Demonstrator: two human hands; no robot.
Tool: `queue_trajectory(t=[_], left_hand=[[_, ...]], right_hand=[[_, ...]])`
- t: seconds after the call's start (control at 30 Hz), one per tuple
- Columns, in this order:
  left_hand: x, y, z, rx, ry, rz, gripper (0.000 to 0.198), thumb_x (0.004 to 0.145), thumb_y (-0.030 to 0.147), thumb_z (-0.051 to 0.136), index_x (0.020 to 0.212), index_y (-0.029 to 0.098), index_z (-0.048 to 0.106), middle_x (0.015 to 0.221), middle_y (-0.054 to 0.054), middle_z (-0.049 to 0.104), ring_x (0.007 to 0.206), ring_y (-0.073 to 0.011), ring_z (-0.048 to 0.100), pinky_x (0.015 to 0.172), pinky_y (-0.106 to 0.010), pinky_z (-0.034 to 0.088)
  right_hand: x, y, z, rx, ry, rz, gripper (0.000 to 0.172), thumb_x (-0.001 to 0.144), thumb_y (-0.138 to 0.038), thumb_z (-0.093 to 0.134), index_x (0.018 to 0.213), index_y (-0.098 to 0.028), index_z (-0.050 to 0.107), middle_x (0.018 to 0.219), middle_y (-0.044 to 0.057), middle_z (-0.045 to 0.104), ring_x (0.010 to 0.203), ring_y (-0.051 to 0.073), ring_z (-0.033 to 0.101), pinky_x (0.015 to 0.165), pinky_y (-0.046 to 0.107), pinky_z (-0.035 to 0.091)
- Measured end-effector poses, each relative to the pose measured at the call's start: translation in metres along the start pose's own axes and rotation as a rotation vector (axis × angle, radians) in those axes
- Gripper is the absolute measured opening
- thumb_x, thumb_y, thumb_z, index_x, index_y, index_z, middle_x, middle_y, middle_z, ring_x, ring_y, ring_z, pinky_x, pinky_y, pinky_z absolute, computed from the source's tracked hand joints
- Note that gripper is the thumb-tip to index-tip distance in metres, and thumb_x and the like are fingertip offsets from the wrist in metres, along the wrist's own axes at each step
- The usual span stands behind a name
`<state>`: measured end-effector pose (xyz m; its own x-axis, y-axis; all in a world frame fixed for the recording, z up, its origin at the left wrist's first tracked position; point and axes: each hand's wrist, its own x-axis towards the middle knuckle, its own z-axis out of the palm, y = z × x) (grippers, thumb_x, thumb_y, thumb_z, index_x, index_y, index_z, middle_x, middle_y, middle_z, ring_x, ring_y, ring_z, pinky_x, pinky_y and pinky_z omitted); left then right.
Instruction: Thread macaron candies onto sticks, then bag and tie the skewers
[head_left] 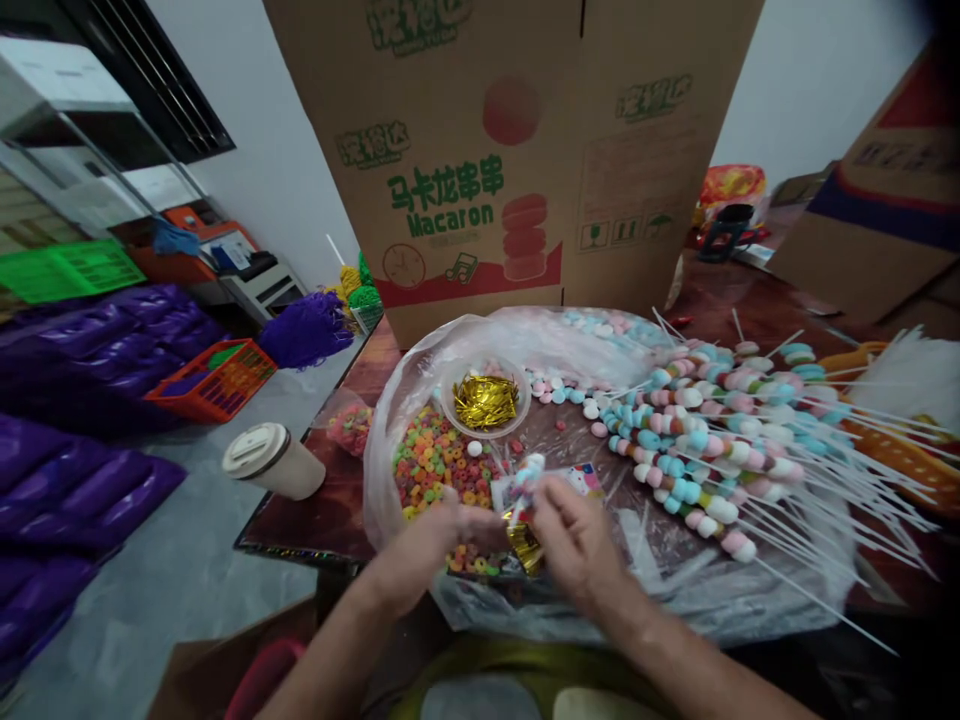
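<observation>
My left hand [435, 540] is smeared by motion, its fingers reaching toward a gold foil piece [525, 545] in front of me. Closed fingers of my right hand [574, 530] grip a small bagged candy skewer [527, 480] with pale blue and white pieces at its top. Under the hands lies a printed packet [581, 480]. Colourful ring cereal [431, 465] is spread to the left on clear plastic. A round tub [486, 395] holds gold twist ties. Many marshmallow skewers [697, 440] are piled on the right, their white sticks pointing right.
A tall cardboard box [525, 200] stands behind the plastic sheet [390, 400]. On the table's left edge are a lidded cup [274, 460] and a small cereal bag [349, 425]. An orange basket [217, 380] and purple packages [67, 540] are farther left. Another carton [877, 220] stands right.
</observation>
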<state>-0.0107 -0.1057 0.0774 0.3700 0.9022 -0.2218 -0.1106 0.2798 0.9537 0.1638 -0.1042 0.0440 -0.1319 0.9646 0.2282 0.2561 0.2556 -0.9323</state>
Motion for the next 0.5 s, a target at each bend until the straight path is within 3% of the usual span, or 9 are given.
queue_trajectory(t=[0.1, 0.2, 0.33, 0.43, 0.5], left_hand=[[0.008, -0.022, 0.023, 0.125, 0.017, -0.072, 0.048, 0.078, 0.056, 0.043, 0.079, 0.013, 0.065, 0.063, -0.003, 0.060, 0.065, -0.0159, 0.052, 0.063, -0.027, 0.042], [0.013, -0.030, 0.040, -0.015, 0.058, -0.092, 0.049, 0.082, 0.054, 0.038, 0.084, 0.012, 0.063, 0.066, -0.005, 0.060, 0.064, -0.0156, 0.053, 0.059, -0.026, 0.043], [0.018, -0.029, 0.034, -0.024, 0.180, -0.030, 0.034, 0.077, 0.042, 0.053, 0.096, 0.014, 0.059, 0.072, -0.004, 0.061, 0.060, -0.0121, 0.054, 0.059, -0.023, 0.043], [0.026, -0.032, 0.031, 0.225, 0.372, 0.140, 0.039, 0.076, 0.039, 0.054, 0.107, 0.016, 0.055, 0.071, -0.001, 0.061, 0.054, -0.0103, 0.052, 0.055, -0.021, 0.042], [0.032, -0.035, 0.041, 0.471, 0.327, 0.211, 0.038, 0.079, 0.039, 0.048, 0.108, 0.016, 0.056, 0.066, -0.001, 0.060, 0.051, -0.0106, 0.050, 0.052, -0.021, 0.041]], right_hand=[[-0.006, -0.008, 0.008, 0.289, -0.184, 0.112, 0.031, 0.087, -0.039, 0.034, 0.063, -0.020, 0.036, 0.055, -0.005, 0.038, 0.051, 0.008, 0.036, 0.048, 0.021, 0.029], [-0.011, -0.011, 0.018, 0.555, -0.263, 0.340, 0.037, 0.081, -0.053, 0.039, 0.063, -0.021, 0.034, 0.048, -0.009, 0.033, 0.043, 0.006, 0.028, 0.042, 0.019, 0.024], [-0.010, -0.004, 0.021, 0.672, -0.394, 0.572, 0.040, 0.077, -0.059, 0.038, 0.061, -0.023, 0.033, 0.037, -0.013, 0.025, 0.031, 0.005, 0.015, 0.033, 0.019, 0.017], [-0.006, 0.005, 0.007, 0.609, -0.343, 0.554, 0.039, 0.077, -0.055, 0.044, 0.058, -0.021, 0.041, 0.038, -0.009, 0.035, 0.033, 0.006, 0.028, 0.035, 0.019, 0.025], [-0.008, 0.015, -0.010, 0.543, -0.198, 0.452, 0.031, 0.073, -0.050, 0.055, 0.067, -0.019, 0.050, 0.053, -0.004, 0.052, 0.051, 0.009, 0.047, 0.047, 0.020, 0.037]])
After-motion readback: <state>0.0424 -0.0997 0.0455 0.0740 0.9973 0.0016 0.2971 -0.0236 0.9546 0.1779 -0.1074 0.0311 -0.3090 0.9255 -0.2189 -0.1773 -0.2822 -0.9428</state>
